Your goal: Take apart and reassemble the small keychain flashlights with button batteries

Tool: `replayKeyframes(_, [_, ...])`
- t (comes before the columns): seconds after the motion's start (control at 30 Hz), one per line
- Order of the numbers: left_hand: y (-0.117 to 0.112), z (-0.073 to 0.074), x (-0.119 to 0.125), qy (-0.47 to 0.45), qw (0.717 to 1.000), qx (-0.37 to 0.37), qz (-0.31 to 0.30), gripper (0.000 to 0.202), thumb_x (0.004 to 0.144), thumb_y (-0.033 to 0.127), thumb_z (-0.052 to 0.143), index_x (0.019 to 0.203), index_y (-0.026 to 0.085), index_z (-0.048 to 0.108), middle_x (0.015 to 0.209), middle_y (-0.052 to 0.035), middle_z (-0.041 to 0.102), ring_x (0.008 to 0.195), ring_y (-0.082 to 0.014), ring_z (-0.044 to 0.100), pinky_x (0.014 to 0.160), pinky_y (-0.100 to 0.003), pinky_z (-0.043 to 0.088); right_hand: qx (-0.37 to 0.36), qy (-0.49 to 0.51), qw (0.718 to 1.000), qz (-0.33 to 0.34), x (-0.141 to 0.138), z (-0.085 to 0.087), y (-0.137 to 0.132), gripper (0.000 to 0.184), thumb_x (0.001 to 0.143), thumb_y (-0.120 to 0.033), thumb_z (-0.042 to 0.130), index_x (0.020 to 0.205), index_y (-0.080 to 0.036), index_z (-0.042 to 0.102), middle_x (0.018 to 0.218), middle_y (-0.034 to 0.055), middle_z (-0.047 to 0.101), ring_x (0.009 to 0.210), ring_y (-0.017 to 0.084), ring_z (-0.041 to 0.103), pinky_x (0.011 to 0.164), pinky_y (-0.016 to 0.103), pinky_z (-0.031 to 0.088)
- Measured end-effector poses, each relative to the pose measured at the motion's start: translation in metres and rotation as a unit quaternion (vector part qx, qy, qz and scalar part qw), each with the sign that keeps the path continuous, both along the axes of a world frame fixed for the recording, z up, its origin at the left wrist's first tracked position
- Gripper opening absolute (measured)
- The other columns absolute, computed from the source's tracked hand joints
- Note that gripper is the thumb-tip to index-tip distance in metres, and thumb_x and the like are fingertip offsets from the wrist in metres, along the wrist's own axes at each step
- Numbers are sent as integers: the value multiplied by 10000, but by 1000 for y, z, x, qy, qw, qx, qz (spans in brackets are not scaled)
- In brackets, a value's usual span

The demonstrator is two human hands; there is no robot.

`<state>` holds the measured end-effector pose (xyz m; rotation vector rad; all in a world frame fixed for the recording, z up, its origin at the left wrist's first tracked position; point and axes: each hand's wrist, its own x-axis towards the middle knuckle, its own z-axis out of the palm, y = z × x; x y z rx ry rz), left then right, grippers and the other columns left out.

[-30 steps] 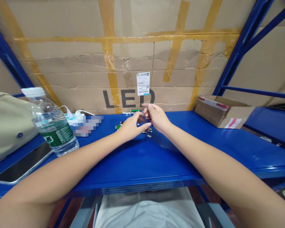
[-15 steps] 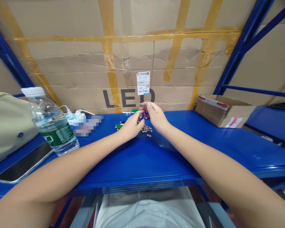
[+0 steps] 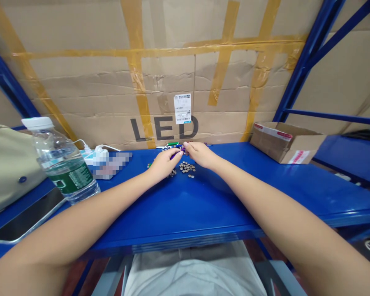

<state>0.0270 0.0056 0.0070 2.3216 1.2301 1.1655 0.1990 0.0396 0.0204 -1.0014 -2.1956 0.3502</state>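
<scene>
My left hand (image 3: 163,165) is closed around a slim purple metallic item (image 3: 174,155), partly hidden by the fingers. My right hand (image 3: 201,154) pinches at the right end of that item; what exactly its fingertips grip is too small to tell. Just below the hands, a pile of small round silver discs (image 3: 187,167) lies on the blue tabletop (image 3: 185,205). More small metallic pieces (image 3: 172,173) show beside my left palm. Behind the hands lie several slim coloured items, among them a green one (image 3: 173,144); my hands cover part of this row.
At the left stand a water bottle (image 3: 68,172), a phone (image 3: 27,216), a beige bag (image 3: 10,164) and a white power strip (image 3: 94,156). An open cardboard box (image 3: 283,144) sits at the right. A large taped cardboard sheet (image 3: 105,90) rises behind the table.
My hands have lowered slightly, and the right fingertips have come down onto the end of the purple item. The view has shifted a little.
</scene>
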Motion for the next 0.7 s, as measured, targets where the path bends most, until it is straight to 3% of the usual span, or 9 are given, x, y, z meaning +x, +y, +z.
replayKeyframes(0.1, [-3, 4, 3, -16, 1000, 3, -8, 290, 914, 343, 438, 1016, 182, 658, 1054, -51, 698, 1000, -207, 615, 906, -337, 453, -44, -11, 998, 42, 0, -1, -1, 515, 980, -455, 192, 646, -187, 478, 628, 6, 525, 622, 134, 493, 626, 264, 380])
replayKeyframes(0.2, [-3, 6, 2, -45, 999, -10, 27, 309, 912, 366, 426, 969, 167, 656, 932, -42, 702, 914, -196, 620, 823, -312, 476, -36, -24, 997, 66, -1, 1, -6, 431, 980, -448, 229, 741, -196, 484, 662, 3, 533, 637, 135, 488, 631, 266, 389])
replayKeyframes(0.33, [1, 7, -4, -76, 995, -35, 45, 316, 904, 386, 419, 921, 171, 650, 793, -26, 674, 854, -189, 611, 724, -276, 484, 15, -110, 994, 16, -1, 6, -11, 278, 969, -378, 314, 857, -193, 488, 794, 52, 603, 689, 163, 524, 635, 280, 384])
replayKeyframes(0.5, [4, 3, -5, -81, 995, -53, 34, 312, 892, 402, 432, 864, 177, 646, 717, -21, 644, 781, -179, 600, 661, -259, 479, 54, -223, 971, -60, -1, 6, -16, 344, 962, -431, 304, 1018, -165, 516, 916, 135, 663, 745, 234, 609, 643, 313, 401])
replayKeyframes(0.6, [5, 3, -3, -92, 993, -58, 34, 325, 894, 425, 434, 854, 181, 645, 686, -15, 631, 730, -166, 596, 647, -254, 478, 79, -220, 969, -76, -2, 5, -18, 374, 962, -424, 313, 1143, -152, 494, 963, 147, 677, 784, 257, 638, 671, 339, 428])
replayKeyframes(0.7, [6, 3, -3, -95, 993, -58, 34, 334, 897, 435, 429, 876, 182, 645, 681, -13, 629, 721, -163, 594, 641, -252, 477, 136, -179, 973, -46, -2, 5, -18, 384, 953, -351, 364, 1270, -152, 449, 1159, 150, 636, 993, 265, 619, 790, 361, 456])
